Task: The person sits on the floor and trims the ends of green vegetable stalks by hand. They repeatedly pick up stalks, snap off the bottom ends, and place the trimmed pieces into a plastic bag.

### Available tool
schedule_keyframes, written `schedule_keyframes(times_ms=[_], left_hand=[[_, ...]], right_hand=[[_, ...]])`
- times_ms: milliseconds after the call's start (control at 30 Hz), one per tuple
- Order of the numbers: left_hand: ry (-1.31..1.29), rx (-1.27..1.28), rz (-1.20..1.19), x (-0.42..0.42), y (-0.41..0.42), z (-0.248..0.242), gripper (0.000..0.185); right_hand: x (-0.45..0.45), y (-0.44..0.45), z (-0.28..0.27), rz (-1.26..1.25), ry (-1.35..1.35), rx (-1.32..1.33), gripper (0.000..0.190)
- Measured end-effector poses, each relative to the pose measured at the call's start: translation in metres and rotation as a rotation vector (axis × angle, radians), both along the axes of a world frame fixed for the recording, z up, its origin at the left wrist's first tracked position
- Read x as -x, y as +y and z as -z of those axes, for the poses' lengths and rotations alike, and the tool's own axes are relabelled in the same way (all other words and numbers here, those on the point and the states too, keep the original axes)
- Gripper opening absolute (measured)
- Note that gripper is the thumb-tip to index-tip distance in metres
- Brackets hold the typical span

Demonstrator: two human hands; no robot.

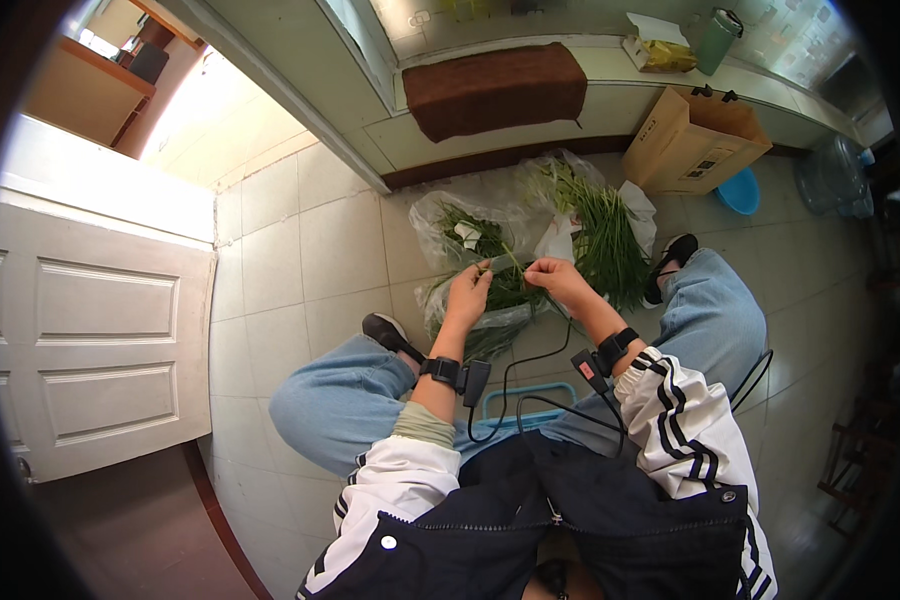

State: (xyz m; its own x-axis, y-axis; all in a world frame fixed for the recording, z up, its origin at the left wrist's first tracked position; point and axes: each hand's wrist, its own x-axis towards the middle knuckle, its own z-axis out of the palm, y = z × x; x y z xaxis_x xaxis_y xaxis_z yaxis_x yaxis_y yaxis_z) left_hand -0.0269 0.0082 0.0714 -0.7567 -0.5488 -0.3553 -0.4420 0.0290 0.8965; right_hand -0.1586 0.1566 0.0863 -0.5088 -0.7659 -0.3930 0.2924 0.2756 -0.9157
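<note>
My left hand (469,294) has its fingertips together on thin green strands over a clear plastic bag. To its right, my right hand (560,280) pinches a long green stem (510,256) between thumb and fingers. Below both hands lie leafy greens (506,292) on the clear plastic bag (429,225). A smaller clump of greens (450,217) with a white scrap (467,235) rests beyond my left hand. A large bundle of long, thin green stalks (607,240) lies right of my right hand, partly wrapped in white plastic (637,214).
Black cables (505,390) run from straps on both wrists. A light-blue frame (529,397) shows between my legs. Beyond the greens stand a brown paper bag (664,150), a blue basin (740,192) and a large water bottle (832,176). A white panelled door (105,322) is at left.
</note>
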Motion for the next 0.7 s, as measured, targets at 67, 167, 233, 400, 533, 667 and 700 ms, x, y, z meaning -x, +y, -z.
schedule_keyframes(times_ms=[67, 167, 233, 400, 533, 667, 700], left_hand=[[0.252, -0.111, 0.021, 0.001, 0.007, -0.002, 0.026], [0.243, -0.216, -0.027, 0.004, 0.012, -0.004, 0.025], [0.323, -0.293, -0.006, 0.006, 0.012, -0.006, 0.023], [0.357, -0.333, 0.051, 0.002, 0.019, -0.01, 0.02], [0.293, -0.327, 0.065, 0.0, 0.017, -0.01, 0.016], [0.209, -0.303, 0.051, -0.001, 0.018, -0.007, 0.013], [0.2, -0.284, 0.058, -0.001, 0.018, -0.007, 0.012]], right_hand=[[-0.002, 0.001, 0.001, -0.04, -0.073, -0.013, 0.01], [-0.006, 0.0, 0.003, -0.064, -0.094, -0.029, 0.01], [-0.009, -0.001, 0.005, -0.071, -0.108, -0.022, 0.01], [-0.012, -0.003, 0.008, -0.053, -0.148, -0.015, 0.01], [-0.01, -0.002, 0.006, -0.059, -0.22, -0.048, 0.011], [-0.014, -0.002, -0.003, -0.019, -0.255, -0.07, 0.008], [-0.016, -0.002, -0.005, -0.015, -0.2, -0.005, 0.008]])
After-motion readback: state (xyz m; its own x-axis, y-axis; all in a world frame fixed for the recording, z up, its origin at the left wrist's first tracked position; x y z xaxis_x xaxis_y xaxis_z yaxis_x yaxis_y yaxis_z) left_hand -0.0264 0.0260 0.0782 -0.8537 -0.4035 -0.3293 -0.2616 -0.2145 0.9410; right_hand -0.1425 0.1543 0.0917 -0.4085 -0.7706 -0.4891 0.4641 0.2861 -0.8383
